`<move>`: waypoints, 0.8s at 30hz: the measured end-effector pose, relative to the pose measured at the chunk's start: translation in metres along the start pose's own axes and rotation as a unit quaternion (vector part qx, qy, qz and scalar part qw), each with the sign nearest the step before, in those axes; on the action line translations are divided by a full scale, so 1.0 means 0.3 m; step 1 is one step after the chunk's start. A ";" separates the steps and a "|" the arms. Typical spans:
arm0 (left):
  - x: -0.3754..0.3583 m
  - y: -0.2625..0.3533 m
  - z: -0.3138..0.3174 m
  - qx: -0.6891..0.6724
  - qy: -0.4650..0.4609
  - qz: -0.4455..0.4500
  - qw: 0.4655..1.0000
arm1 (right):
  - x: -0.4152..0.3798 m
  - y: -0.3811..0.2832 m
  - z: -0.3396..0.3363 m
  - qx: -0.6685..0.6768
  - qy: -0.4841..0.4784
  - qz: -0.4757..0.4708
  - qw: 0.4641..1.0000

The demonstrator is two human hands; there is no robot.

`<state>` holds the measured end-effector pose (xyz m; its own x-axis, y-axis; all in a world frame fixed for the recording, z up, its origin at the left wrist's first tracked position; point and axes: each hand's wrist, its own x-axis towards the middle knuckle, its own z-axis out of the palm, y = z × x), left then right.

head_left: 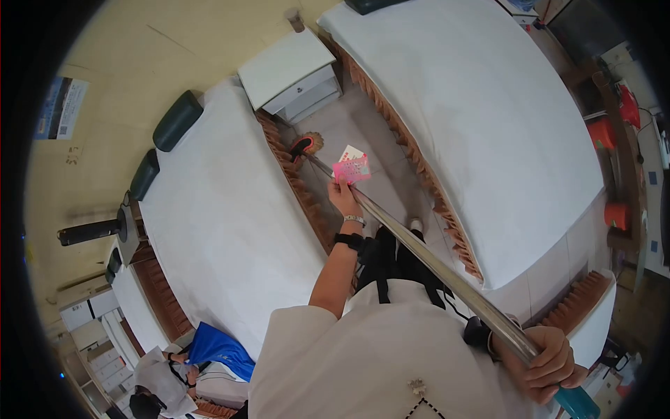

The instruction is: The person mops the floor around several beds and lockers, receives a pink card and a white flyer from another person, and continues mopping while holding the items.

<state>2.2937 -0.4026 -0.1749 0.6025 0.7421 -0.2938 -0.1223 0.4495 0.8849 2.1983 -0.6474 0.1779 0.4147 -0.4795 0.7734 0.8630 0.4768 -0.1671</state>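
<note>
My left hand [342, 198] is closed on a pink card [351, 170], with a white card [352, 151] with red print fanned out behind it. The metal pole of a broom [433, 260] runs slantwise right beside these fingers. At the pole's upper end, my right hand [548, 363] wraps around it just above a teal end grip [577, 404]. Down on the tiled floor, the broom's bristled head [308, 144] lies close to the brown bed skirt [299, 178].
Two white-covered beds [223, 209] [474, 112] flank the narrow tiled aisle [373, 126]. A white bedside cabinet [287, 64] stands at its far end. Dark green bolsters [178, 120] lie along the left bed's edge. At lower left, another person [157, 380] handles a blue cloth [220, 350].
</note>
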 end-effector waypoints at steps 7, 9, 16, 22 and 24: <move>-0.028 0.011 -0.070 0.019 -0.023 0.022 0.999 | -0.040 -0.104 0.018 0.001 -0.025 0.002 1.000; -0.062 -0.021 -0.084 -0.014 -0.009 0.009 1.000 | -0.053 -0.142 0.003 0.003 -0.040 0.001 0.999; -0.316 -0.165 -0.099 -0.027 0.015 0.059 0.998 | -0.054 -0.464 -0.117 -0.056 -0.056 0.019 0.997; -0.887 -0.291 -0.022 -0.009 -0.016 -0.028 0.999 | 0.075 -0.909 -0.202 0.001 -0.103 -0.029 0.994; -1.054 -0.333 -0.006 -0.015 -0.034 -0.047 0.998 | 0.109 -1.042 -0.212 0.022 -0.170 -0.044 0.984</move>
<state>2.1141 -0.6812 -0.1710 0.6650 0.6603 -0.3488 -0.0860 0.5317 0.8425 1.9607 -0.8590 0.2165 0.2111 -0.2493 0.9451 0.8748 0.4795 -0.0689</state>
